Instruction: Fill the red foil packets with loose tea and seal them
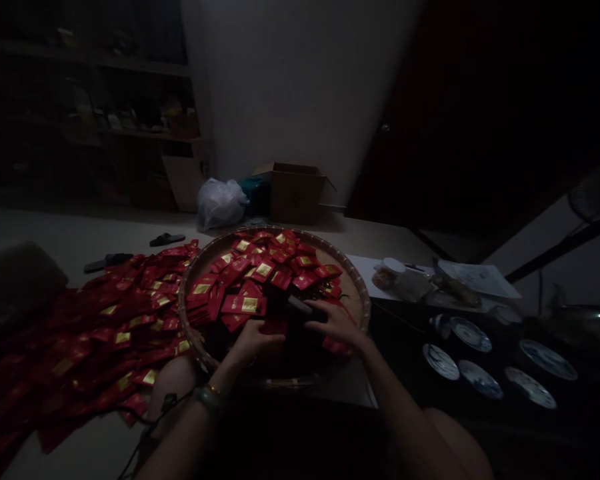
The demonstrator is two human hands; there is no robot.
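Note:
A wide round woven basket (364, 293) stands in front of me, heaped with small red packets (264, 269) that carry gold labels. Over its near side, my left hand (254, 340) is closed with the thumb on a dark red packet (274, 327). Opposite it, my right hand (333, 323) has its fingers curled at a small grey flat-ended object (300, 305); its kind is too dark to make out. Deep shadow hides the space between my hands.
More red packets (125, 327) lie piled on the floor at the left, near dark slippers (167, 239). A white plastic bag (221, 203) and a cardboard box (296, 195) stand by the wall. Blue-and-white dishes (470, 335) and a lidded jar (394, 270) sit at the right.

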